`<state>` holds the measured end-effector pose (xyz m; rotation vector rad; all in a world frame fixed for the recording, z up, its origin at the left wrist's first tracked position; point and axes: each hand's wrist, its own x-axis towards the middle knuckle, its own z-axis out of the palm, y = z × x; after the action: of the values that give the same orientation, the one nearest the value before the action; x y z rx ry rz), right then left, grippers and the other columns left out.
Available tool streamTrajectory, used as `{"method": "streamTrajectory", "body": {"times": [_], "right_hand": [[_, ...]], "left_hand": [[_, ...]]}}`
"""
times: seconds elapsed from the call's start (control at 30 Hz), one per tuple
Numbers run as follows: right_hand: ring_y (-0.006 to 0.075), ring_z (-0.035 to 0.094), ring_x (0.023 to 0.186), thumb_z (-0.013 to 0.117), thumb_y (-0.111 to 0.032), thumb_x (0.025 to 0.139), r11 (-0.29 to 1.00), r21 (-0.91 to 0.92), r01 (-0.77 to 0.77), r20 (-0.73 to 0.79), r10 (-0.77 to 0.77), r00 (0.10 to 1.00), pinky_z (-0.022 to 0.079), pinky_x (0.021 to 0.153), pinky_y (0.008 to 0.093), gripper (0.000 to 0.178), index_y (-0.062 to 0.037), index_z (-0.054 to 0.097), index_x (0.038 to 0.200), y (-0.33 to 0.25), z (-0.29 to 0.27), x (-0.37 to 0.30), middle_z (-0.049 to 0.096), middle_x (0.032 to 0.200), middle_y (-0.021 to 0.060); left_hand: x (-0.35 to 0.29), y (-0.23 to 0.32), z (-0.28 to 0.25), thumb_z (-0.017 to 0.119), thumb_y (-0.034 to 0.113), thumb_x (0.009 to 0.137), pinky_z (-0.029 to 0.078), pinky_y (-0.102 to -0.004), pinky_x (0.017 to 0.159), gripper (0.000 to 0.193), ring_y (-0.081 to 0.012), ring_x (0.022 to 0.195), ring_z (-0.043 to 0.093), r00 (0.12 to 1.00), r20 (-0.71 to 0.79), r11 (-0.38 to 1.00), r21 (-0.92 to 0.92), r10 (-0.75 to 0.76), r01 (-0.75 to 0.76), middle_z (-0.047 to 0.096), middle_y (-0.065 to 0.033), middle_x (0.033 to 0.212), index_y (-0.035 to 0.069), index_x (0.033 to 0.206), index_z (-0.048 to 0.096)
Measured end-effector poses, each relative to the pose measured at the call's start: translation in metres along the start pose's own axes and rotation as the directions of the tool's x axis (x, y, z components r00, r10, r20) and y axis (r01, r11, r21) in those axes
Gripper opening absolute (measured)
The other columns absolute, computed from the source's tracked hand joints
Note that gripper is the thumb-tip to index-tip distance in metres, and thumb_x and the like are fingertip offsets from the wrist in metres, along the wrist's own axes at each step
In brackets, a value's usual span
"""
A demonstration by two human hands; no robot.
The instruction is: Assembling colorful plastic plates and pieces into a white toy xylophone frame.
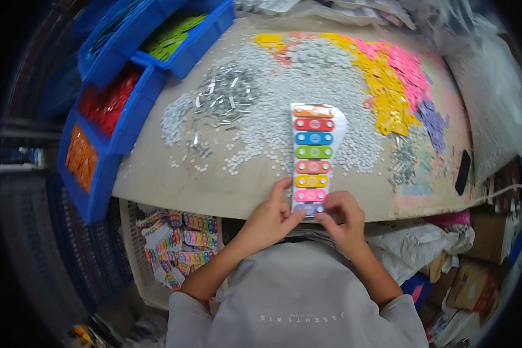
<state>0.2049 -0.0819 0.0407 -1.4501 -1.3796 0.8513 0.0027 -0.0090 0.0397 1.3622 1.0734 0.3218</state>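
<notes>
A toy xylophone (337,124) with a white base lies at the table's near edge, its narrow end towards me. Across it run several coloured bars, orange at the far end and a purple bar (309,209) at the near end, with white round caps at their ends. My left hand (271,219) grips the base's near left side, the thumb against its lower corner and the index finger along the edge. At the purple bar's right end, my right hand (345,220) is closed with curled fingers; anything small between its fingertips is hidden.
White caps (307,75) spread over the table (214,188), with metal strips (229,87) at left. Yellow bars (385,87), pink bars (409,69) and purple bars (432,124) lie at right. Blue bins (119,136) line the left; a basket (134,249) of finished-looking xylophones stands below.
</notes>
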Motion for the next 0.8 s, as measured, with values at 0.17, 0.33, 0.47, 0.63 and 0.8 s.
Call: {"method": "streamTrajectory", "body": {"times": [0.17, 0.33, 0.47, 0.63, 0.8], "right_hand": [[0.0002, 0.051, 0.063, 0.075, 0.001, 0.087, 0.809, 0.249, -0.532, 0.125, 0.518, 0.846, 0.041, 0.053, 0.0169, 0.028, -0.0051, 0.05, 0.096, 0.004, -0.011, 0.005, 0.055, 0.072, -0.0038], [0.0024, 0.044, 0.043, 0.067, -0.009, 0.096, 0.678, 0.27, -0.684, 0.341, 0.597, 0.726, 0.032, 0.037, 0.0195, 0.018, -0.0042, 0.051, 0.103, -0.004, -0.015, 0.016, 0.057, 0.067, -0.0027], [0.0023, 0.045, 0.048, 0.066, -0.018, 0.098, 0.716, 0.242, -0.654, 0.346, 0.567, 0.748, 0.033, 0.039, 0.0191, 0.021, -0.0061, 0.051, 0.108, -0.009, -0.009, 0.019, 0.058, 0.072, -0.0031], [0.0024, 0.045, 0.05, 0.064, -0.02, 0.099, 0.746, 0.22, -0.628, 0.382, 0.527, 0.76, 0.035, 0.041, 0.0193, 0.022, -0.0052, 0.052, 0.111, -0.003, -0.01, 0.022, 0.057, 0.074, -0.0027], [0.0032, 0.046, 0.051, 0.064, -0.02, 0.1, 0.804, 0.157, -0.574, 0.372, 0.49, 0.788, 0.038, 0.043, 0.0198, 0.023, -0.0044, 0.053, 0.112, 0.001, -0.012, 0.021, 0.057, 0.075, -0.002]], "left_hand": [[0.005, -0.006, 0.012, 0.064, 0.018, 0.099, 0.041, -0.029, 0.054, 0.074, -0.0098, 0.058, 0.053, 0.998, 0.064, 0.997, -0.074, 0.008, -0.003, 0.06, -0.0031, 0.067, -0.002, 0.153, 0.019], [0.009, -0.006, 0.012, 0.064, 0.027, 0.096, 0.046, -0.0389, 0.057, 0.075, -0.0249, 0.06, 0.062, 0.997, 0.063, 0.994, -0.108, 0.04, -0.033, 0.062, -0.0117, 0.068, -0.003, 0.152, 0.023], [0.009, -0.009, 0.012, 0.065, 0.026, 0.095, 0.047, -0.0404, 0.06, 0.075, -0.0283, 0.065, 0.064, 0.997, 0.071, 0.994, -0.105, 0.017, -0.01, 0.063, -0.0146, 0.072, -0.003, 0.15, 0.024], [0.012, -0.01, 0.014, 0.066, 0.024, 0.093, 0.049, -0.0432, 0.065, 0.07, -0.0326, 0.073, 0.066, 0.999, 0.043, 0.992, -0.122, 0.033, -0.027, 0.066, -0.0209, 0.084, -0.004, 0.145, 0.029], [0.016, -0.02, 0.024, 0.064, 0.014, 0.095, 0.039, -0.0349, 0.051, 0.064, -0.0161, 0.053, 0.05, 0.985, -0.043, 0.964, -0.204, 0.167, -0.172, 0.054, -0.0055, 0.063, -0.001, 0.145, 0.028]]}}
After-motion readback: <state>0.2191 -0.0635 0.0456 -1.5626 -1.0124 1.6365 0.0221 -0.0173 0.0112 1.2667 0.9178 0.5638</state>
